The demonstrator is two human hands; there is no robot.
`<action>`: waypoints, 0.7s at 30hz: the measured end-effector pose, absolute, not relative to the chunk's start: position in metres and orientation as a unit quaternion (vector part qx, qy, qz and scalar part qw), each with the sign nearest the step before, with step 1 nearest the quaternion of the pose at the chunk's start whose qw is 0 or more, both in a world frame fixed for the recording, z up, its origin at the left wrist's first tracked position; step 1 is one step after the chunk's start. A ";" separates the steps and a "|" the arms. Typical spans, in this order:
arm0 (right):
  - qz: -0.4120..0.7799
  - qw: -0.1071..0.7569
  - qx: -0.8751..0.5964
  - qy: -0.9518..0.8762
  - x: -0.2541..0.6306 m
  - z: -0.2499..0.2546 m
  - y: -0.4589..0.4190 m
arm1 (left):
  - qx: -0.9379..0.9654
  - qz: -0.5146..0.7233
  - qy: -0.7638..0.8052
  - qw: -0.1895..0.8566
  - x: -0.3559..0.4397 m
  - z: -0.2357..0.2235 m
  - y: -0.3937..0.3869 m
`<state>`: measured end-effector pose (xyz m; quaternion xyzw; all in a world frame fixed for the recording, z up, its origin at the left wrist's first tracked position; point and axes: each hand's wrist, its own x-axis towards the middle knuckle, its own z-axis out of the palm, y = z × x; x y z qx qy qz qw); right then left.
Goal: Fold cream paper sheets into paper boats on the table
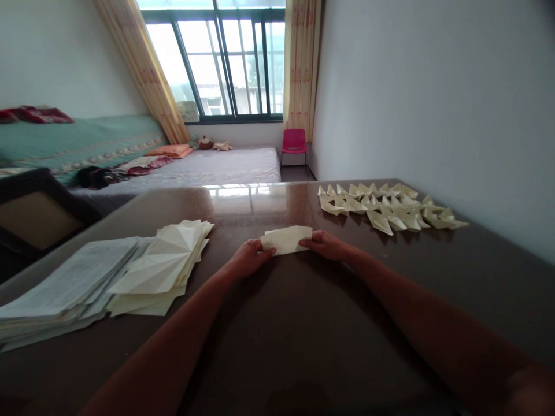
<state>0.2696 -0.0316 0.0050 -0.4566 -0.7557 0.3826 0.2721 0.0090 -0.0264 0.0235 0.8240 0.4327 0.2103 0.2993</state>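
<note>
A folded cream sheet of paper point(287, 239) lies in the middle of the dark brown table point(277, 323). My left hand point(248, 257) pinches its left end and my right hand point(326, 244) pinches its right end, fingers closed on the paper. To the left sits a stack of creased cream sheets point(167, 263), next to a pile of flat printed sheets point(65, 289). At the far right lie several small folded paper boats point(385, 208) in rows.
Beyond the table stands a bed point(208, 167) with cushions and clothes, a pink chair point(293, 143) below a barred window point(225, 58), and curtains either side. A white wall runs along the right. A dark chair back point(34, 214) stands at the left.
</note>
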 end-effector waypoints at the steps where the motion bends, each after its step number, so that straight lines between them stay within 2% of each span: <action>1: 0.371 0.286 -0.471 -0.748 0.267 0.002 -0.030 | 0.804 0.243 0.450 0.302 0.011 0.020 -0.025; 4: 0.242 0.321 -0.541 -0.739 0.258 -0.003 -0.026 | 0.769 0.287 0.513 0.251 0.017 0.013 -0.020; 8: 0.112 0.294 -0.619 -0.719 0.249 -0.002 -0.028 | 0.779 0.277 0.536 0.168 0.021 0.010 -0.017; 14: 0.044 0.227 -0.622 -0.748 0.246 0.002 -0.034 | 0.811 0.239 0.521 0.119 0.022 0.008 -0.016; 21: 0.049 0.178 -0.617 -0.765 0.242 0.007 -0.038 | 0.840 0.133 0.524 0.046 0.021 0.012 -0.026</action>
